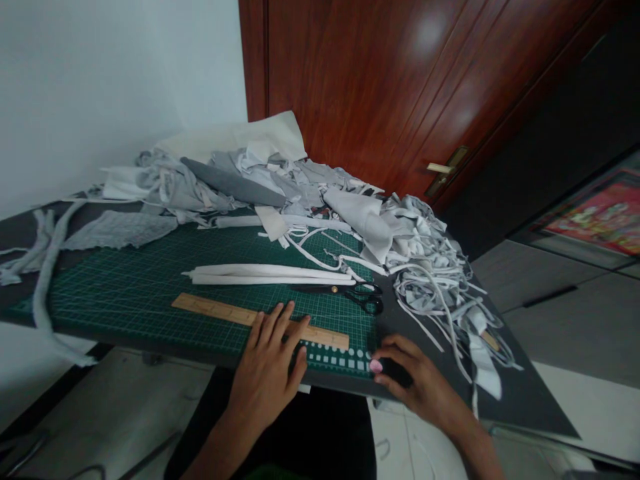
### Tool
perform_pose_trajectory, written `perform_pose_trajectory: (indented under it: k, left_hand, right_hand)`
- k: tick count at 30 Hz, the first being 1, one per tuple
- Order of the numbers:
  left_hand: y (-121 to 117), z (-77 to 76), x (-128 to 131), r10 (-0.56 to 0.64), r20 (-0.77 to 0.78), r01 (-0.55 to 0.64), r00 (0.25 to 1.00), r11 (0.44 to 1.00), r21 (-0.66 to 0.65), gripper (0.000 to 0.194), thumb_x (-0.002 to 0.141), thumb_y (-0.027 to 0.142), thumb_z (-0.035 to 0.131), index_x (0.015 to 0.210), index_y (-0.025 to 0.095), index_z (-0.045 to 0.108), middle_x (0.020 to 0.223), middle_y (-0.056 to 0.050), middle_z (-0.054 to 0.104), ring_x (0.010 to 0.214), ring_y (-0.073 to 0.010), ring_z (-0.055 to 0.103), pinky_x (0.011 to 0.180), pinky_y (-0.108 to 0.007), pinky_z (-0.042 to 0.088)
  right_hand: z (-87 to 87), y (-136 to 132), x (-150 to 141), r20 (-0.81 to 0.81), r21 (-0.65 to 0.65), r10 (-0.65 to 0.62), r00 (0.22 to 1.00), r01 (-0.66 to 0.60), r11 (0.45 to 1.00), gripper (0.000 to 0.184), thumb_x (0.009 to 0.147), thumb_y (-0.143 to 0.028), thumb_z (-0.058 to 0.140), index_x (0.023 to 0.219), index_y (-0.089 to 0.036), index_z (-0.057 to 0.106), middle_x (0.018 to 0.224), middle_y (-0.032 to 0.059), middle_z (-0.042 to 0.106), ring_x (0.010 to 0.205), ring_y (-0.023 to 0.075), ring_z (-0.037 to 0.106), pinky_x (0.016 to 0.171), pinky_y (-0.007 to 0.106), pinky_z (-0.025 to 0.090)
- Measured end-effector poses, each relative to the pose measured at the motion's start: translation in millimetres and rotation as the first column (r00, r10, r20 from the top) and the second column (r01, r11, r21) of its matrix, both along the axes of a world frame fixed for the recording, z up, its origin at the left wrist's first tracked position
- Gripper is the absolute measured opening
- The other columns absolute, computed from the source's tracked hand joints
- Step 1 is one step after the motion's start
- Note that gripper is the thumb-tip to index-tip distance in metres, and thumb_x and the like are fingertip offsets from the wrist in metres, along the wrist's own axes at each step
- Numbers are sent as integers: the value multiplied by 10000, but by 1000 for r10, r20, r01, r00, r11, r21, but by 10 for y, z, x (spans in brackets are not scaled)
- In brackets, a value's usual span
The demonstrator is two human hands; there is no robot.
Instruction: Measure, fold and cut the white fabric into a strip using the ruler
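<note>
A: What's biggest?
B: The dark worktop (535, 403), then the flat green gridded mat (140, 280) on it.
A: Around the mat?
B: Along its far edge, a crumpled heap of grey and white cloth (295, 187); off its right side, a tangle of thin, curling strips (425, 287).
A: And on it?
B: A smooth bundle of white strips (270, 274) across its middle, a straight wood-coloured ruler (215, 310) nearer its front, black scissors (345, 289) toward its right side.
A: The hands?
B: The left hand (273, 353) lies palm-down over the ruler, its grip spread flat, closed round nothing. At the mat's near right corner the right hand (415, 370) curls, its grip pinched on a small pink piece (376, 366).
A: Any writing?
B: The ruler's markings are too faint to read.
</note>
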State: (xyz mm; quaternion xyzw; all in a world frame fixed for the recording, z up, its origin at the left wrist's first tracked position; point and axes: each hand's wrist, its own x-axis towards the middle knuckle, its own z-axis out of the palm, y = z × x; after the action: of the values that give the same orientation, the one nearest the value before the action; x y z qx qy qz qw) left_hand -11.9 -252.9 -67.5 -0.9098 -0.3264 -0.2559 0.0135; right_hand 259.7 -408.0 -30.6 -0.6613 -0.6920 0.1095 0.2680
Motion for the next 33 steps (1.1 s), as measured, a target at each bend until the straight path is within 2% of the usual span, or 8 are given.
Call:
perform_pose_trajectory:
  k: [4, 10, 15, 20, 23, 25, 29, 33]
  left_hand:
    - [7, 3, 6, -2, 3, 2, 1000, 1000, -3, 515, 989, 359, 492, 1493, 259, 534, 1605, -92, 470, 1494, -324, 416, 1225, -595, 339]
    - [2, 2, -7, -5, 8, 4, 1000, 1000, 22, 513, 989, 358, 506, 1491, 258, 533, 1608, -94, 466, 1493, -323, 418, 1226, -590, 335]
    - [6, -24, -2, -6, 10, 6, 1000, 1000, 18, 523, 989, 352, 512, 1503, 255, 514, 1617, -99, 452, 1498, -323, 412, 1232, -584, 321]
    - [-18, -23, -11, -14, 54, 16, 998, 1000, -24, 586, 992, 342, 495, 1544, 159, 422, 1593, -132, 479, 1490, -313, 419, 1242, -556, 317]
    - [86, 93, -59, -52, 129, 65, 990, 993, -97, 578, 1005, 277, 461, 1562, 164, 359, 1551, -121, 524, 1452, -266, 462, 1199, -473, 404]
    - [263, 220, -110, -51, 199, 81, 979, 987, -142, 503, 994, 199, 425, 1497, 201, 438, 1444, -93, 601, 1367, -232, 533, 1125, -408, 475]
    - [766, 446, -191, 31, 244, 1, 969, 992, -129, 362, 966, 166, 402, 1265, 184, 605, 1208, -97, 672, 1186, -269, 601, 1063, -462, 491]
    - [1114, 460, -144, 46, 159, -29, 986, 994, -110, 294, 980, 189, 394, 1143, 177, 639, 1098, -101, 674, 1073, -293, 603, 981, -492, 498]
  right_hand:
    - [-69, -7, 93, 39, 23, -22, 999, 21, 1000, 177, 962, -298, 637, 1126, -297, 705, 1125, 89, 689, 1046, 278, 709, 902, 425, 619]
    - [-181, 126, 655, 149, 189, -213, 966, 183, 965, 156, 1007, -336, 585, 1089, -250, 687, 1078, 98, 695, 1000, 284, 709, 881, 461, 612]
    - [9, 371, 656, 193, 251, -243, 951, 192, 949, 252, 1024, -293, 541, 1244, -222, 642, 1174, 121, 670, 1095, 298, 666, 960, 512, 560]
    - [295, 972, 315, 148, 245, 26, 989, -62, 968, 213, 1024, -250, 547, 1188, -245, 682, 1169, 105, 664, 1131, 274, 633, 1003, 486, 530]
    - [330, 1391, 197, 142, 184, 235, 961, -259, 948, 207, 1026, -240, 555, 1178, -238, 694, 1192, 106, 657, 1135, 252, 629, 1017, 441, 522]
    - [299, 1609, 137, 159, 140, 336, 928, -358, 923, 194, 1014, -261, 596, 1179, -220, 688, 1176, 110, 659, 1120, 251, 630, 1003, 422, 524]
    - [193, 1828, 15, 215, 70, 416, 884, -439, 896, 249, 983, -316, 676, 1209, -213, 660, 1168, 106, 668, 1132, 268, 619, 1023, 449, 497]
    - [125, 1863, -62, 258, 66, 386, 886, -415, 908, 246, 999, -334, 654, 1213, -215, 658, 1173, 110, 661, 1137, 280, 600, 1032, 480, 472]
